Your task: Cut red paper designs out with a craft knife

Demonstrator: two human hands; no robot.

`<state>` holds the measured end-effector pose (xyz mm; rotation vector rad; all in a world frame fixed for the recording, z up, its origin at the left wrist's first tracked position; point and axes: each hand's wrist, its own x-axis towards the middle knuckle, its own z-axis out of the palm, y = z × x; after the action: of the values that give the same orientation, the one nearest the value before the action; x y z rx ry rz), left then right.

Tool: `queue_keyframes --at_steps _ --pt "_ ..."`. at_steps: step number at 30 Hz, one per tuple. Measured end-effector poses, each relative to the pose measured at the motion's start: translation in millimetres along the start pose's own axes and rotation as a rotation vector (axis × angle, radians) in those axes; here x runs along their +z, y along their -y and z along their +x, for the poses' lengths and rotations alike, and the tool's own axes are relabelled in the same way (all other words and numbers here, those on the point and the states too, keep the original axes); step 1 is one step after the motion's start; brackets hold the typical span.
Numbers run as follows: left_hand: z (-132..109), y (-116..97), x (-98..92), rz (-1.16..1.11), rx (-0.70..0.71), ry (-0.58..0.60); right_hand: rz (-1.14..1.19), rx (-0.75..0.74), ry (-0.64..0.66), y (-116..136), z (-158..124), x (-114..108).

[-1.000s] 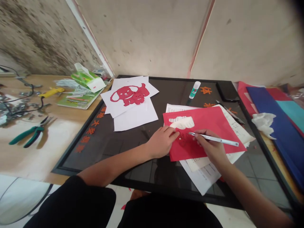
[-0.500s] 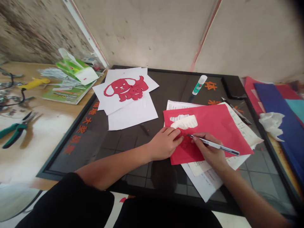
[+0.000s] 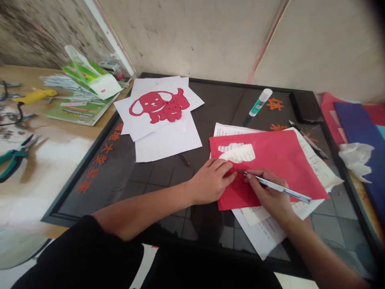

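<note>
A red paper sheet [image 3: 279, 160] with a cut-out hole lies on printed white pages [image 3: 315, 164] over a dark glass board [image 3: 216, 100]. My left hand [image 3: 212, 180] rests palm-down on the sheet's left edge, fingers flat and close together, pinning it. My right hand [image 3: 267, 190] is closed on a slim silver craft knife [image 3: 278, 186], whose tip touches the red sheet just right of my left fingertips. A finished red dog cut-out [image 3: 158, 105] lies on white sheets [image 3: 168, 140] at the board's far left.
A glue stick [image 3: 258, 103] and a second knife [image 3: 306, 138] lie at the back of the board. Blue and red paper [image 3: 357, 128] and a crumpled tissue [image 3: 356, 154] sit at right. Green pliers [image 3: 13, 156], a yellow tool [image 3: 34, 94] and a green box [image 3: 90, 78] are on the wooden table at left.
The view has shifted, so everything sits a little lower and further right. My hands have kept their hold; the knife tip has stayed at the same spot on the red sheet.
</note>
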<state>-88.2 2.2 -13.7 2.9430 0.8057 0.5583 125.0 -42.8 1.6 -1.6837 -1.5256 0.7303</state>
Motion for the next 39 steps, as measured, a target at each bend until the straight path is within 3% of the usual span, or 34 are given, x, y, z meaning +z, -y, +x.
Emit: queue_keyframes --at_steps 4,8,11,15,18,21,25,29,32,35,39 --pt "-1.4 -14.1 -4.9 -0.037 -0.039 0.095 0.106 0.132 0.001 7.6 -0.3 -9.0" --pt "-8.8 -41.6 -12.0 -0.142 -0.036 0.158 0.149 0.229 -0.150 12.6 -20.1 -25.0" --pt "-14.1 -49.5 -18.3 -0.202 0.083 0.172 0.089 0.224 -0.277 5.9 -43.8 -31.1" --pt "-13.9 -36.3 -26.9 -0.213 0.307 0.295 -0.336 -0.012 -0.364 -14.0 -60.5 -35.5" --pt "-13.1 -32.2 -29.3 -0.194 0.340 0.377 -0.639 -0.221 -0.222 -31.7 -56.4 -44.3" --pt "-11.7 -48.4 -24.0 -0.169 0.285 0.373 -0.705 -0.334 -0.054 -48.7 -43.0 -58.1" --pt "-2.2 -82.2 -9.7 -0.133 0.299 0.331 -0.706 -0.422 0.069 -65.5 -17.7 -80.1" --pt "11.4 -91.7 -0.4 -0.158 0.383 0.199 -0.688 -0.447 0.022 -61.5 -10.5 -96.1" --pt "17.1 -80.9 1.3 -0.130 0.319 0.097 -0.595 -0.363 -0.134 -43.7 -32.7 -94.3" --pt "18.9 -70.1 3.1 -0.076 0.228 0.097 -0.312 -0.291 -0.216 -27.7 -63.7 -82.2" --pt "18.8 -67.9 7.2 -0.081 0.182 0.131 -0.091 -0.178 -0.188 -23.3 -83.8 -67.9"
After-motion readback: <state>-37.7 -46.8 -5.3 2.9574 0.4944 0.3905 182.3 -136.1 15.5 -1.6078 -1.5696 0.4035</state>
